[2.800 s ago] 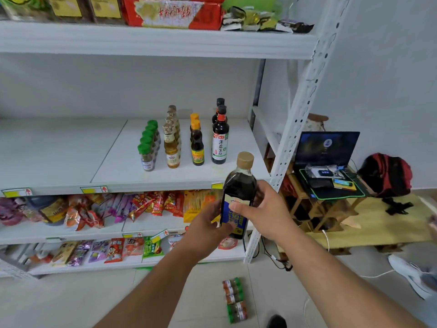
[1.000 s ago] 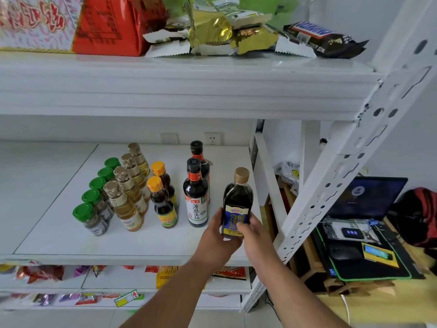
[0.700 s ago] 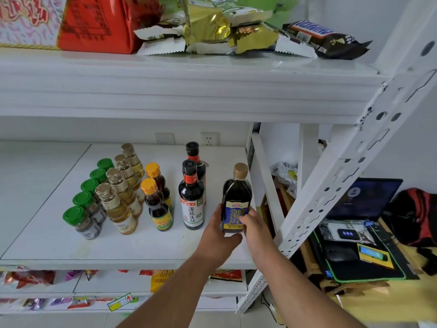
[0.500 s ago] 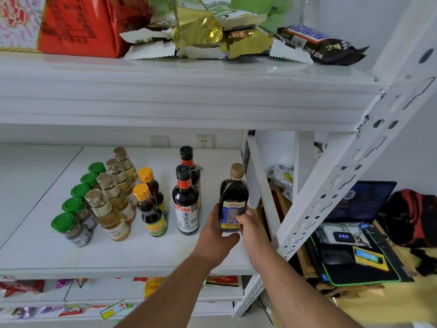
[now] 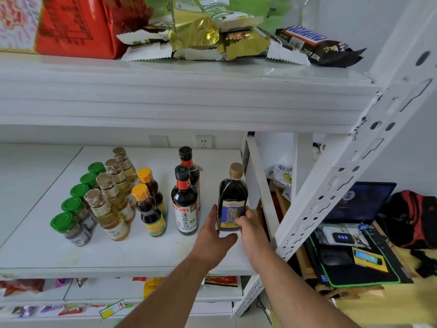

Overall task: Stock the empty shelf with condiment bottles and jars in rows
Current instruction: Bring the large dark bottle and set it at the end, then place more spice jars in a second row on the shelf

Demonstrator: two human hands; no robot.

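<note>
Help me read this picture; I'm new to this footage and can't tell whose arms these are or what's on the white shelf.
One camera, worn on a person's head, looks forward and down, so the arms are the wearer's own. On the white shelf stand rows of condiments: green-lidded jars, golden oil bottles, orange-capped bottles and black-capped soy bottles. The left hand and right hand keep their grip on a dark blue-labelled bottle, upright on the shelf.
</note>
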